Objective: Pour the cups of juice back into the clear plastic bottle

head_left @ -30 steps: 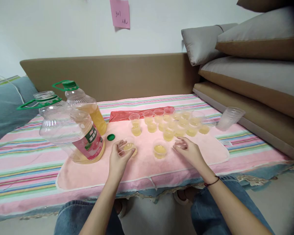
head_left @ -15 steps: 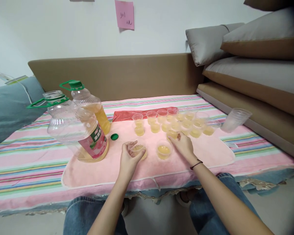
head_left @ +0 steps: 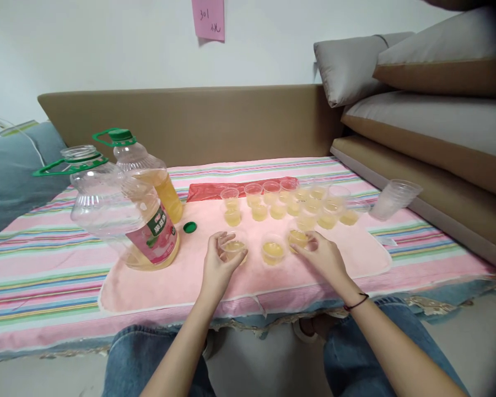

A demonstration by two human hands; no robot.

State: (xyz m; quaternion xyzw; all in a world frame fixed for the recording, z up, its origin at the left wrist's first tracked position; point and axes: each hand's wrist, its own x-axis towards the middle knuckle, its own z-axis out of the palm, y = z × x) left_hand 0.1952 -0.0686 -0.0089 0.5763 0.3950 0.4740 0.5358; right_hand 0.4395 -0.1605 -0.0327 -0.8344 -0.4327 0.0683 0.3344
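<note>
Thumb and fingers of my left hand (head_left: 221, 256) curl around a clear plastic cup (head_left: 234, 248) of yellow drink at the front of the pink mat. My right hand (head_left: 320, 255) grips another such cup (head_left: 297, 239) by its near right side. Between the two hands stands a third filled cup (head_left: 273, 251), touched by neither. Behind them, several more filled cups (head_left: 278, 209) are grouped in rows. An uncapped large bottle (head_left: 152, 237) with a pink label, low on drink, stands left of my left hand.
A second bottle (head_left: 169, 193) with a green cap stands behind the first. A loose green cap (head_left: 189, 226) lies on the mat (head_left: 149, 292). Nested cups (head_left: 397, 199) lean at the right, near stacked cushions (head_left: 430, 121). Red plastic wrapping (head_left: 215, 191) lies behind the cups.
My right hand has shifted right and slightly nearer, with the cup in its fingers. My left hand stays around its cup. The view has tilted slightly.
</note>
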